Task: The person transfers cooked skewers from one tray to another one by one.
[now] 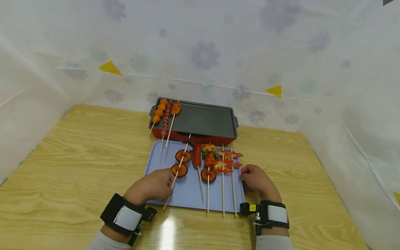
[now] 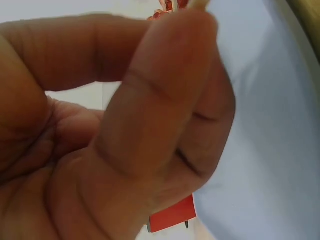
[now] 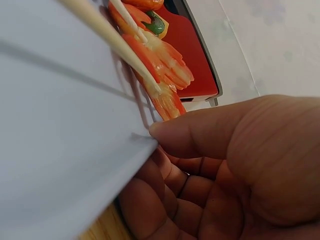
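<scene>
My left hand (image 1: 155,184) pinches the stick of a mushroom skewer (image 1: 179,170) between thumb and fingers, low on its bare end. Its fingertip and the stick's pale end (image 2: 199,4) show in the left wrist view. My right hand (image 1: 257,180) grips the right rim of a pale lilac tray (image 1: 186,201), thumb on top and fingers beneath. On the tray lie a sausage skewer (image 1: 197,156), a mixed skewer with a mushroom slice (image 1: 208,175) at its lower end, and shrimp skewers (image 1: 223,166). The shrimp (image 3: 167,62) lie near my right thumb.
Behind the tray stands a red grill with a dark plate (image 1: 204,119). Along its left side rest a skewer of orange balls (image 1: 159,112), a thin red-pink skewer (image 1: 166,118) and another browned skewer (image 1: 175,109). A wooden table (image 1: 75,161) holds everything, with white patterned sheeting (image 1: 207,42) around it.
</scene>
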The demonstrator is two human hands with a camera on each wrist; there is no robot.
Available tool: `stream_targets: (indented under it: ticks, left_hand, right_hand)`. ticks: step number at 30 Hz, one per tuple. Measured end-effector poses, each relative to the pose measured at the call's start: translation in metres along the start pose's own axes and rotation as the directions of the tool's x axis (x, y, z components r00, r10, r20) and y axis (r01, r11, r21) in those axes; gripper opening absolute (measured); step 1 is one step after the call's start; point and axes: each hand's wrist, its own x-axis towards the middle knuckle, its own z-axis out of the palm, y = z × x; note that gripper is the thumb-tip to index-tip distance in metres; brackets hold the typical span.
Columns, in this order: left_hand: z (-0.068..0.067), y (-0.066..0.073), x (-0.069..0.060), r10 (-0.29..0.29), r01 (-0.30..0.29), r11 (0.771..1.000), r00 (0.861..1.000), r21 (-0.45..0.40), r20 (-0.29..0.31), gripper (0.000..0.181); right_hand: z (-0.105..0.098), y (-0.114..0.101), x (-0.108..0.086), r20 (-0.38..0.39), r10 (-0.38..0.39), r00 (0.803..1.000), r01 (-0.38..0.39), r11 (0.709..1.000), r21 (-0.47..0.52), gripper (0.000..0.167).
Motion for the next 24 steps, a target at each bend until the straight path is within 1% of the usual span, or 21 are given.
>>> stream_targets:
  ticks: [4, 7, 10, 13, 15, 19, 24]
  left_hand:
    - [0.0009, -0.0018, 0.0011, 0.002, -0.002, 1.000, 1.000, 0.003, 0.016, 0.018]
    - [0.0023, -0.0032, 0.0030, -0.001, 0.001, 1.000, 1.000, 0.017, -0.001, 0.017]
    - [0.0044, -0.0046, 0.0054, -0.007, 0.007, 1.000, 1.000, 0.016, -0.025, 0.016]
    - [0.0064, -0.0051, 0.0072, -0.010, 0.010, 1.000, 0.999, 0.011, -0.036, 0.016]
    - [0.0072, -0.0052, 0.0079, -0.007, 0.007, 1.000, 0.999, 0.013, -0.032, 0.016]
    - [0.0058, -0.0043, 0.0073, 0.004, -0.004, 1.000, 1.000, 0.031, -0.004, 0.015]
    - [0.0014, -0.0055, 0.0065, -0.027, 0.027, 0.999, 0.999, 0.023, 0.025, 0.014]
  right_hand:
    - [-0.0007, 0.0004, 0.0007, 0.005, -0.006, 1.000, 0.006, 1.000, 0.005, 0.010]
    - [-0.0008, 0.0009, 0.0008, 0.008, -0.011, 1.000, 0.011, 1.000, 0.009, 0.011]
    - [-0.0005, 0.0014, 0.0009, 0.009, -0.011, 1.000, 0.011, 1.000, 0.008, 0.012]
    - [-0.0005, 0.0010, 0.0005, 0.012, -0.014, 1.000, 0.014, 1.000, 0.006, 0.012]
    - [-0.0005, 0.0003, -0.0002, 0.015, -0.016, 1.000, 0.016, 1.000, 0.009, 0.012]
    - [-0.0008, -0.0005, -0.0011, 0.020, -0.017, 1.000, 0.016, 1.000, 0.014, 0.012]
    - [-0.0012, -0.0003, -0.0013, 0.016, -0.013, 1.000, 0.013, 1.000, 0.012, 0.012]
